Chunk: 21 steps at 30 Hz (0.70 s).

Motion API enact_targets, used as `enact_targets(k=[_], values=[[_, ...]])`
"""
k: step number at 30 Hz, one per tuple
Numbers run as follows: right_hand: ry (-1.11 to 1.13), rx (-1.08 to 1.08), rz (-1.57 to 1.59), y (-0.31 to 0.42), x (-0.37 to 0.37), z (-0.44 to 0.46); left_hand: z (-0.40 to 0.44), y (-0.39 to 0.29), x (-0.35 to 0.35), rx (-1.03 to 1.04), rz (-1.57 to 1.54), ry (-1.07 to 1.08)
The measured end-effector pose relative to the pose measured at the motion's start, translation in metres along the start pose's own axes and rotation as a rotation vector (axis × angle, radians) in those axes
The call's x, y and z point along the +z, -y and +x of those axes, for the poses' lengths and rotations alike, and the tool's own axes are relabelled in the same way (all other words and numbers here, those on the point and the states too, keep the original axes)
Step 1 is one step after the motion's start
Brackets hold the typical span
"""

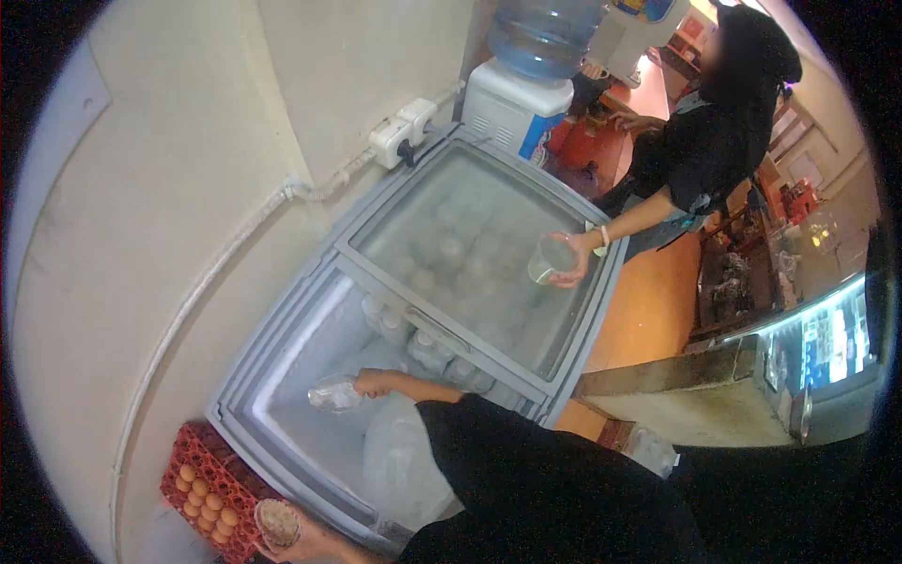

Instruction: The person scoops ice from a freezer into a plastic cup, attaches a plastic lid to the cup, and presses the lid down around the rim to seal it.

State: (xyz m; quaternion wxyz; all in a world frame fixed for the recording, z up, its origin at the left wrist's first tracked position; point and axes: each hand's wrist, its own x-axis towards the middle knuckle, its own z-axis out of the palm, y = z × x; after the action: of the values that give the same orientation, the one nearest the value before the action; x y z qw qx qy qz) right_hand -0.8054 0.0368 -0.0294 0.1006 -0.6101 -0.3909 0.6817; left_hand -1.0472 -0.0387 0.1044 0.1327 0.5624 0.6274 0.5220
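My right hand (375,383) is closed round the handle of a scoop (333,395), held over the open half of a chest freezer (310,324). Pale, ice-like pieces seem to lie in the scoop. Below it in the freezer are a large whitish plastic bag (404,461) and several bottles (430,350). Outside the freezer's near corner, my left hand (305,543) grips a cup (278,523) with pale contents, beside a red egg tray (183,442) holding several brown eggs (209,508).
A frosted glass lid (442,221) covers the freezer's far half. Over it, a co-worker's hand (581,256) holds a clear plastic cup (550,260). Behind stands a water dispenser (512,103). Wall sockets (402,132) and a pipe (202,291) run along the left wall.
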Motion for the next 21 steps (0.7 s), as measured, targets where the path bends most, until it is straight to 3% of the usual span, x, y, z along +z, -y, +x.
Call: enact_targets(k=[4,6,9,15,21], values=[[-0.125,-0.178,0.064,0.017,0.006,-0.063,0.003,-0.016,-0.003,0.008,-0.039,0.012],[-0.343,-0.194,-0.022,0.03,0.009,-0.105,0.003,-0.024,-0.002,0.011,-0.051,0.021],[-0.469,-0.318,-0.164,0.021,0.005,-0.137,0.004,-0.036,-0.003,0.009,-0.073,0.03],[-0.34,-0.207,0.055,0.031,-0.015,-0.247,0.009,-0.06,-0.008,0.022,-0.118,0.012],[-0.362,-0.295,0.196,0.01,-0.034,-0.311,0.007,-0.089,-0.032,0.042,-0.24,-0.062]])
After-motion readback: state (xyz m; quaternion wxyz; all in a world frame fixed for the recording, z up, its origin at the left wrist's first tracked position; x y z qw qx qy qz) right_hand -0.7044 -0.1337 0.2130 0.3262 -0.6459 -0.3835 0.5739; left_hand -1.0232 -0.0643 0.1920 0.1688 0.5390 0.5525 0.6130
